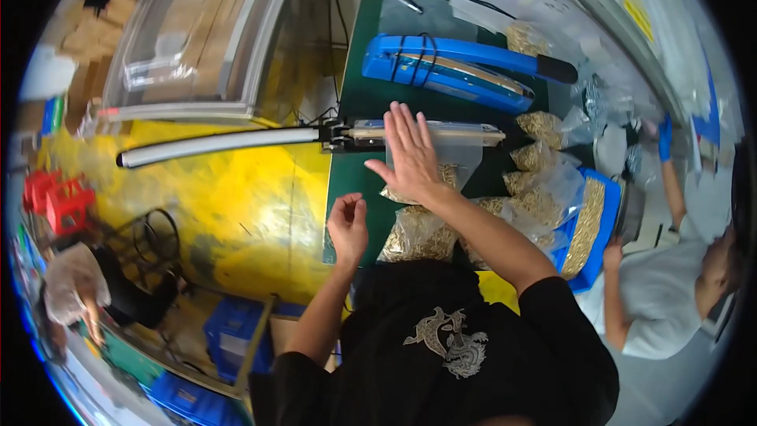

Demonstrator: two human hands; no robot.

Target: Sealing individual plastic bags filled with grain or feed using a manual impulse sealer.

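My right hand [412,154] lies flat, fingers stretched out, over the mouth of a clear plastic bag [464,159] laid across a bar-type bag sealer [490,137]. Small gold-coloured metal pieces fill the bag's lower part, partly hidden under my wrist. The sealer's long pale lever [221,144] is swung away to the left, past the table's edge. Near that edge, my left hand [348,225] is loosely curled, with nothing visible in it. A fuller bag of gold-coloured pieces [422,235] sits close in front of me.
Behind lies a blue sealer [465,59] with a cord wound round it. Several filled bags [540,128] and a blue tray [605,225] of pieces stand right. A co-worker in white [662,300] works there. A clear-sided cabinet [251,102] stands left of the green table [341,181].
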